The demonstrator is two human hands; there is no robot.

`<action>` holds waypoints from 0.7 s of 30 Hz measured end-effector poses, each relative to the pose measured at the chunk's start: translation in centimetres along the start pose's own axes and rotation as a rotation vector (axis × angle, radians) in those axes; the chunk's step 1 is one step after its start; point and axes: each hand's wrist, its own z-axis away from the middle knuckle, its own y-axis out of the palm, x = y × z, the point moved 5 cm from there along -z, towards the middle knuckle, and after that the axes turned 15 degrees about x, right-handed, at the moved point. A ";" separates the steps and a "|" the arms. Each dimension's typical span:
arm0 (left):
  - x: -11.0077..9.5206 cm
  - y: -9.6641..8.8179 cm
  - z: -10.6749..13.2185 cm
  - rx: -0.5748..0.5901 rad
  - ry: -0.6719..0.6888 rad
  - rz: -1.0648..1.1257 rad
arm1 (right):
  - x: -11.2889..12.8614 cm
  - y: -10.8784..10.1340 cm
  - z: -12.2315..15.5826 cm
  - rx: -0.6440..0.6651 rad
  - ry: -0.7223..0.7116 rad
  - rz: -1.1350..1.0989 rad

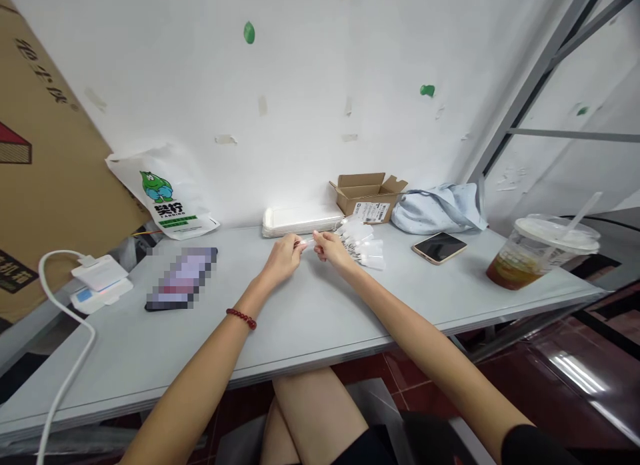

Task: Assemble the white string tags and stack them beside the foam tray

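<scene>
Just above the grey table, my left hand [284,258] and my right hand [332,247] face each other, fingertips pinched. A small, thin, whitish see-through piece [307,241] stretches between them, an end in each hand; its exact kind is too small to tell. Beside my right hand lies a fanned pile of white translucent tabs [364,243] with dark thin ends. Behind both hands is a flat stack of white sleeves or bags [300,219]. My left wrist wears a red bead bracelet [242,318].
An open cardboard box [367,195] and a pale blue cloth bag [440,208] stand along the wall. Rightward are a phone [440,247] and a plastic drink cup [543,251]. On the left are a blurred-out phone [183,278], white plastic bag [165,191] and charger [101,278] with cable.
</scene>
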 end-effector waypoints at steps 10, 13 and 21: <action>1.2 0.8 -0.5 0.109 -0.107 0.504 | 0.8 -0.3 0.0 -0.017 -0.062 0.155; 1.1 0.4 -0.3 0.133 -0.141 0.682 | 2.1 0.2 0.6 -0.031 -0.227 0.481; 2.7 -1.3 0.0 0.040 -0.216 0.805 | 3.2 0.1 0.9 -0.078 -0.322 0.700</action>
